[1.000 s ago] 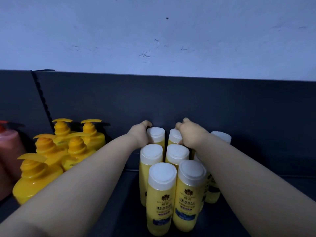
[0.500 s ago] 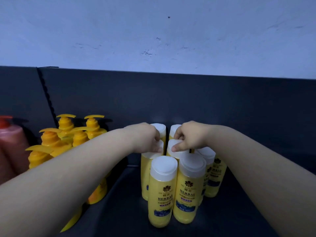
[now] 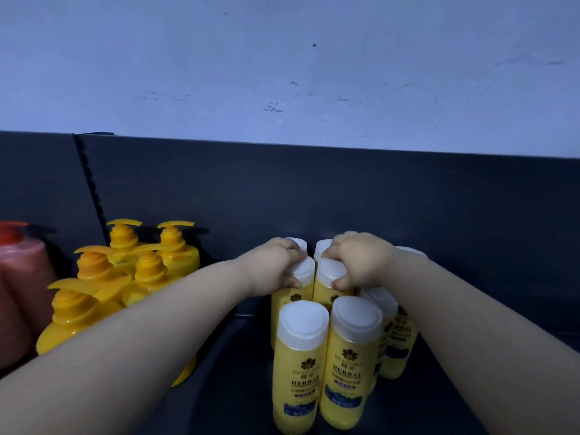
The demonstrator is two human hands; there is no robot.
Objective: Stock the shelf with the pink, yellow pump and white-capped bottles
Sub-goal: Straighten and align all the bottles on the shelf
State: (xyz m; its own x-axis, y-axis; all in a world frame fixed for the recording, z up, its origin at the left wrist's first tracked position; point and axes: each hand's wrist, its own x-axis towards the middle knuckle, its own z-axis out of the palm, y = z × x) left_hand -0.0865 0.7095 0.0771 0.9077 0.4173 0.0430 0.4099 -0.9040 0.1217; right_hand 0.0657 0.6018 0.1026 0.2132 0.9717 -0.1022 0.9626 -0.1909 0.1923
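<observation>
Several yellow white-capped bottles stand in tight rows on the dark shelf. My left hand grips the cap of the second-row left bottle. My right hand grips the cap of the second-row right bottle. Two more bottles stand behind them, partly hidden by my hands. Several yellow pump bottles cluster at the left. Pink bottles with a red pump stand at the far left edge.
The dark back panel of the shelf rises behind the bottles, with a notched upright at the left. A pale wall is above. Bare shelf floor lies right of the white-capped group.
Both hands have pulled back from the rear row of caps to the second row and closed on those two caps. The view has shifted slightly.
</observation>
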